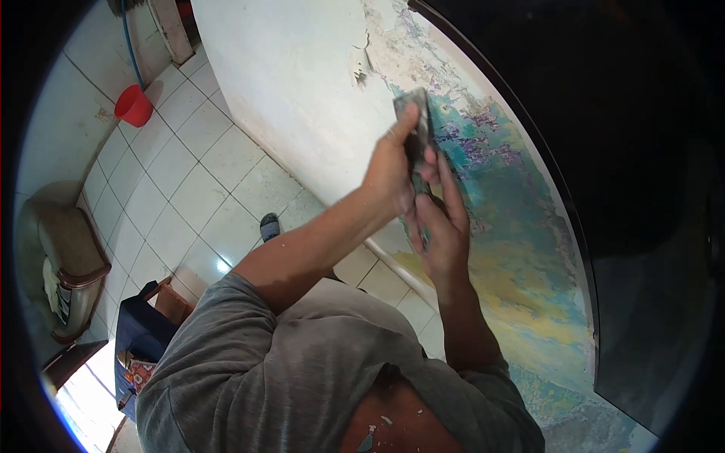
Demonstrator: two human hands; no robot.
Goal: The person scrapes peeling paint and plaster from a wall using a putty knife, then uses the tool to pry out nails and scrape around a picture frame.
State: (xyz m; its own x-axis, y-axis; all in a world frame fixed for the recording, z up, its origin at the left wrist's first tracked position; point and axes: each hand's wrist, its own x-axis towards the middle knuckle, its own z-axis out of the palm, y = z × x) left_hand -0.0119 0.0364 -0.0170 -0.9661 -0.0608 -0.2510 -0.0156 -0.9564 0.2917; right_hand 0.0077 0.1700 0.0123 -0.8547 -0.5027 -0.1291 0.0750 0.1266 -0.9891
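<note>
One wall (302, 83) fills your view from 11 round to 5 o'clock, white toward 12 and worn to green, yellow and purple patches from 1 to 5. Pale floor (177, 170) tiles spread from 9 to 11 o'clock. A black panel (649, 136) curves along your right side, from 1 to 4. At 9 o'clock, near the edge, stands an armchair (75, 234); at 10, a red bucket (134, 107). Just above centre, toward 1 o'clock, are your left hand (389, 167) and, below it, your right hand (447, 241). Between them, in front of the worn patch, is a grey tool (424, 124). Your left fingers grasp it, thumb along its face; your right fingers blur near its lower end, so whether they grip cannot be told. Small flakes (367, 439) dot your chest at 6 o'clock.
</note>
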